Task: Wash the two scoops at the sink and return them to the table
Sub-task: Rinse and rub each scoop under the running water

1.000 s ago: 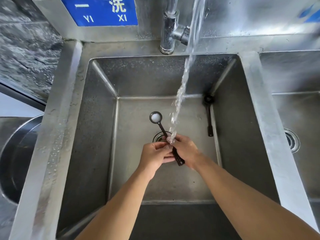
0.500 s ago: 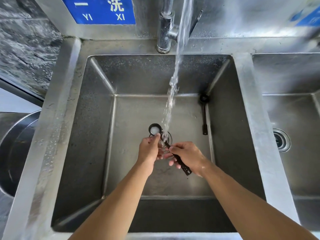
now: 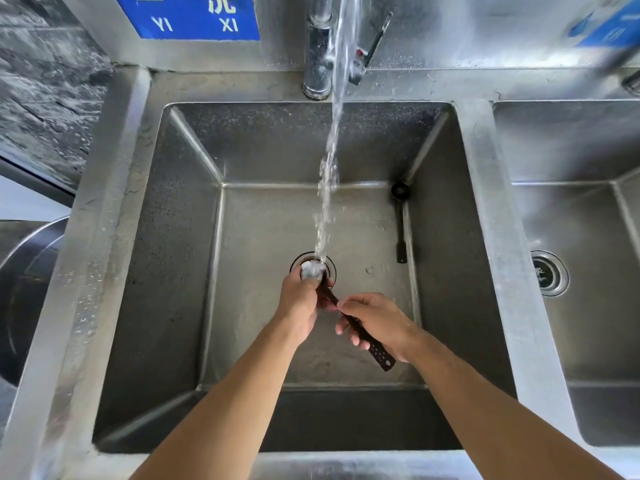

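Note:
I hold a dark long-handled scoop [image 3: 377, 355] over the drain of the steel sink [image 3: 145, 237]. My right hand [image 3: 377, 323] grips its handle. My left hand [image 3: 301, 303] is wrapped around its bowl end, where the running water [image 3: 332, 161] lands and splashes white. The bowl itself is mostly hidden by my fingers and the foam. A second dark scoop [image 3: 400, 220] lies on the sink floor along the right wall, bowl toward the back corner.
The tap [image 3: 317, 60] stands behind the basin with its lever [image 3: 374, 46] raised. A second basin with a drain [image 3: 550, 273] lies to the right. A round steel bowl [image 3: 24, 292] sits left of the sink. A blue sign [image 3: 194, 15] hangs above.
My left hand slid up from the handle to the scoop's bowl end. The scoop was drawn toward me, so its bowl now sits under the stream.

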